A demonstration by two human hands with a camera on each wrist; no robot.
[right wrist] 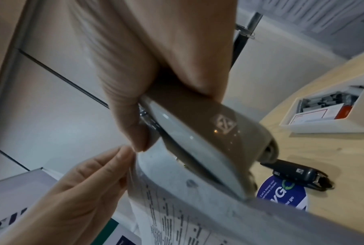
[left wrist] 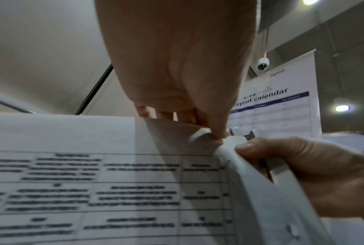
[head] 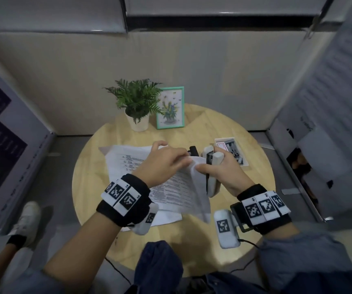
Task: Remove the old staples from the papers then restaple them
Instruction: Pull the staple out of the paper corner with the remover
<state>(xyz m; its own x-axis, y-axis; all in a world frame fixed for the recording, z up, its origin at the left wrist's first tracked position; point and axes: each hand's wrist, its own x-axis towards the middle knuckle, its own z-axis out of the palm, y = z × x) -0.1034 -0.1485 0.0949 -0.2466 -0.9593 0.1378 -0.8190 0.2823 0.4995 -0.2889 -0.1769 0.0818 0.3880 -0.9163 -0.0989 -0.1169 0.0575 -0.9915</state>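
A sheaf of printed papers (head: 128, 164) lies on the round wooden table (head: 230, 209), its right corner lifted. My left hand (head: 183, 160) pinches that raised corner (left wrist: 200, 137) between thumb and fingers. My right hand (head: 210, 164) grips a beige stapler (right wrist: 208, 132), held against the same corner, and its thumb (left wrist: 260, 149) presses on the paper's edge. Whether the paper sits inside the stapler's mouth is hidden. A black staple remover (right wrist: 298, 174) lies on the table just behind the hands.
At the table's right stands a white tray (head: 243, 162) holding a staple box. A potted plant (head: 138, 107) and a green picture frame (head: 171, 107) stand at the back. Partition walls close in on all sides. A blue round sticker (right wrist: 281, 194) is on the tabletop.
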